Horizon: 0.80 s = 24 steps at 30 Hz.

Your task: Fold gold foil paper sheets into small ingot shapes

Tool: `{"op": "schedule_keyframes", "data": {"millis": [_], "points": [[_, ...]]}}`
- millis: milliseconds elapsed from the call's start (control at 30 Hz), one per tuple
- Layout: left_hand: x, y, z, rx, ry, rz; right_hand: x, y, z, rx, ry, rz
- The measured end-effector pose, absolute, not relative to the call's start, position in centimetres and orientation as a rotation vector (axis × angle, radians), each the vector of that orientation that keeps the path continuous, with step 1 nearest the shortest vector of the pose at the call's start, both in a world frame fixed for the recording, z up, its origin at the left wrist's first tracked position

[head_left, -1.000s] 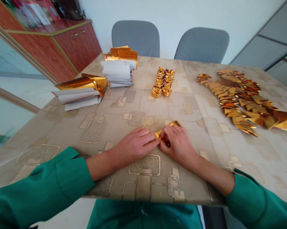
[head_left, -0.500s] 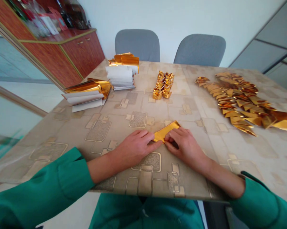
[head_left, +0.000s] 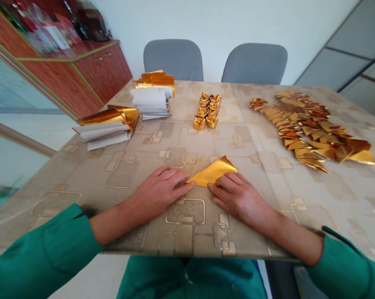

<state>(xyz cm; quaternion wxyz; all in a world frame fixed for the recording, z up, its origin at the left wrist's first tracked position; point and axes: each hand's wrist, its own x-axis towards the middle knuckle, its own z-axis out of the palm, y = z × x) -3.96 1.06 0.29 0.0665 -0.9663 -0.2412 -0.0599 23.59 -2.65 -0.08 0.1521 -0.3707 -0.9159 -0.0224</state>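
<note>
A folded piece of gold foil paper (head_left: 213, 171) lies flat on the table (head_left: 81, 174) just ahead of my hands. My left hand (head_left: 158, 191) rests palm down with its fingers stretched, the fingertips pressing the paper's left tip. My right hand (head_left: 237, 196) lies flat too, its fingers spread along the paper's near edge. Both arms wear green sleeves.
Two stacks of gold and white sheets (head_left: 108, 122) (head_left: 153, 95) sit at the left back. A row of folded gold ingots (head_left: 207, 110) stands at the middle back. Many flat folded gold pieces (head_left: 308, 126) cover the right side. Two grey chairs (head_left: 174, 58) and a red cabinet (head_left: 81, 70) stand beyond.
The gold paper has spread from a narrow strip pinched between my fingers into a wider flat triangle. Both hands have flattened and drawn back a little toward me.
</note>
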Motion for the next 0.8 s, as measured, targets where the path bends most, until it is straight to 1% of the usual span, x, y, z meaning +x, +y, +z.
{"op": "schedule_keyframes", "data": {"millis": [167, 267, 300, 367, 500, 633, 800], "points": [[-6.6, 1.2, 0.7, -2.914, -0.818, -0.14, 23.6, -2.5, 0.3, -1.063, -2.622, 0.055], [-6.0, 1.0, 1.1, -2.918, -0.792, -0.304, 23.5, -2.1, 0.6, -1.063, -2.621, 0.123], [-5.3, 1.0, 1.2, -2.914, -0.716, -0.412, 23.4, -2.0, 0.7, -1.059, -2.623, 0.137], [-3.5, 0.9, 1.2, -2.957, -0.66, -0.423, 23.4, -1.7, 0.8, -1.039, -2.632, 0.149], [-0.4, 0.8, 0.5, -2.985, -0.603, -0.34, 24.0, -1.4, 0.5, -0.957, -2.674, 0.112], [0.0, 0.6, 0.0, -2.986, -0.63, -0.313, 25.2, -1.1, 0.3, -0.887, -2.714, 0.073], [0.0, 1.0, 0.4, -3.004, -0.616, -0.275, 27.3, 0.2, 1.1, -1.001, -2.633, 0.12]]}}
